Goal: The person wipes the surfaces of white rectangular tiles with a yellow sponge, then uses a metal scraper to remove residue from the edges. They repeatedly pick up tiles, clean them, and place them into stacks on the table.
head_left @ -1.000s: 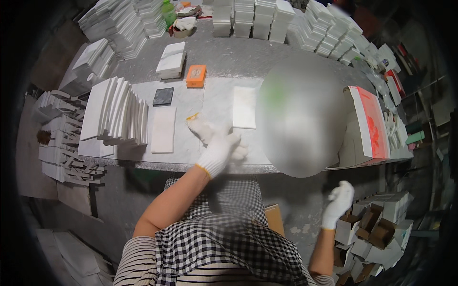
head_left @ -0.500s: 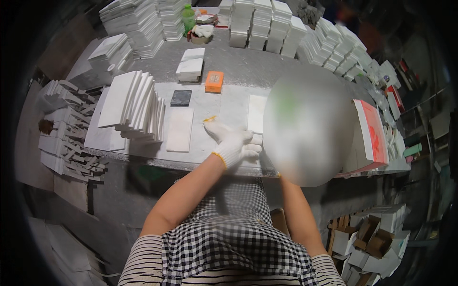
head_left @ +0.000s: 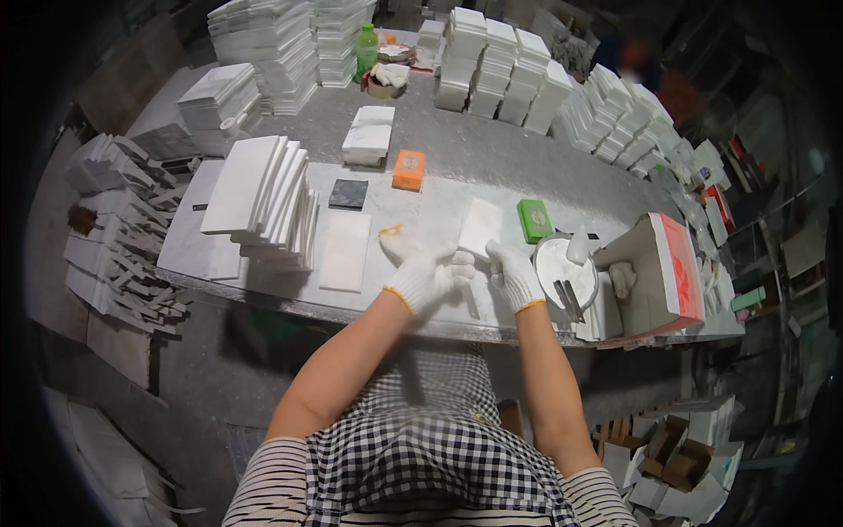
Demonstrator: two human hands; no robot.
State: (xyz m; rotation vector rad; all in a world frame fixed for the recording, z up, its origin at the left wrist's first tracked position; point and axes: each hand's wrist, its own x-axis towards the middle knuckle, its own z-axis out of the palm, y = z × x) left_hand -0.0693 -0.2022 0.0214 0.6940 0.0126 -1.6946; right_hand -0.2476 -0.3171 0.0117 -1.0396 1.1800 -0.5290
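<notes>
A white rectangular tile lies slightly turned on the pale work slab, just beyond my hands. My left hand, in a white knit glove, is beside its near left corner, fingers loosely apart and pointing right. A white knit part with a yellow end juts from its upper left; I cannot tell what it is. My right hand, gloved too, has its fingers bunched over the tile's near right corner. Whatever those fingers may hold is hidden. Between the hands, a thin pale strip shows on the slab.
A round bowl of white paste with metal spatulas stands right, beside a green box and a large carton. Leaning white tiles rise at left. Another flat tile, a black square and an orange box lie between.
The white tile appears turned slightly, its far end toward the right. My view has shifted a little. The right hand, bowl and green box, blurred over earlier, show now.
</notes>
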